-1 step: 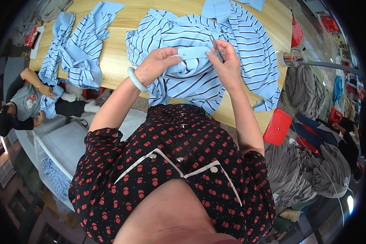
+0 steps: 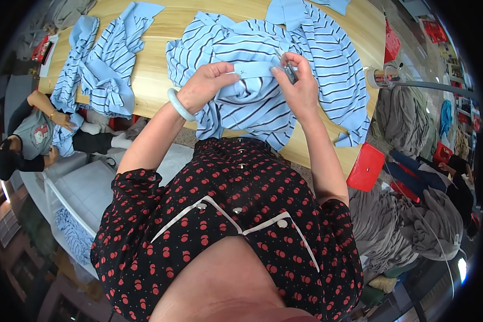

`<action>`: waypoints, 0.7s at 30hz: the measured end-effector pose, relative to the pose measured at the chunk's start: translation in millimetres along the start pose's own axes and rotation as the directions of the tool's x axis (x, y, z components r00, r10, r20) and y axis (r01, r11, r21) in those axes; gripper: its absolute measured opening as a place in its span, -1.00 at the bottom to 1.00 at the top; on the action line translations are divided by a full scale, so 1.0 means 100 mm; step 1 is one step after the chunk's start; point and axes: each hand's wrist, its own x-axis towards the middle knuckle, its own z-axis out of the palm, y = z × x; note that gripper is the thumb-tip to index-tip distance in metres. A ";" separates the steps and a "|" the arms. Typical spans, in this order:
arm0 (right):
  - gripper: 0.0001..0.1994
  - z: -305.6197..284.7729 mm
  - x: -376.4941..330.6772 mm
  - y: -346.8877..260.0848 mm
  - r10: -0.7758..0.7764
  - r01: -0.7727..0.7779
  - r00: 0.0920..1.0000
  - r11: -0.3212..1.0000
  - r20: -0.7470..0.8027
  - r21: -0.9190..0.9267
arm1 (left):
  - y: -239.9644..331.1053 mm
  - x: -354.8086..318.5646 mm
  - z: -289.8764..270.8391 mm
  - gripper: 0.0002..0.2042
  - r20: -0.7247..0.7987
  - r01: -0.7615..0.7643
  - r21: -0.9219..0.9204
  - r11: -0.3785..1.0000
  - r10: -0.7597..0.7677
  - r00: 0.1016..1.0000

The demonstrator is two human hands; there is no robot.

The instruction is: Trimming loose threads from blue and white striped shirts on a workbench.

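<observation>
A pale blue band (image 2: 252, 71) of a striped knit garment (image 2: 247, 110) is stretched between my two hands, with a small dark mark near its left end. My left hand (image 2: 206, 88) pinches that end between thumb and fingers; a pale bangle (image 2: 180, 105) circles the wrist. At the band's right end, my right hand (image 2: 299, 91) presses its thumb on the cloth. Small metal thread snips (image 2: 290, 73) lie within its curled fingers, partly hidden by them. The garment's bunched body spreads beneath both hands, over the table's near edge.
More striped pieces lie on the wooden table (image 2: 155, 59): a pile (image 2: 110, 70) at left and a panel (image 2: 335, 70) at right. A clear cup of tools (image 2: 382, 78) and a red box (image 2: 366, 167) are at the right edge. Another person (image 2: 35, 129) sits at left.
The snips have turned slightly in my right hand, and its fingers have shifted a little. My left hand and the band stay almost in place.
</observation>
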 end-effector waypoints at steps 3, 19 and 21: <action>-0.71 0.02 -0.09 -0.10 -0.196 0.190 0.980 0.926 0.013 -0.327 | -0.03 0.01 -0.05 -0.91 0.020 0.002 -0.036 0.999 -0.002 1.000; -0.79 0.10 -0.14 -0.08 -0.352 0.398 0.915 0.863 0.195 -0.310 | 0.03 -0.01 0.02 -0.89 0.003 0.038 -0.111 0.993 -0.038 0.999; -0.80 0.10 -0.15 -0.07 -0.343 0.386 0.920 0.871 0.188 -0.303 | 0.01 0.00 0.01 -0.89 0.032 0.044 -0.144 0.989 -0.040 0.999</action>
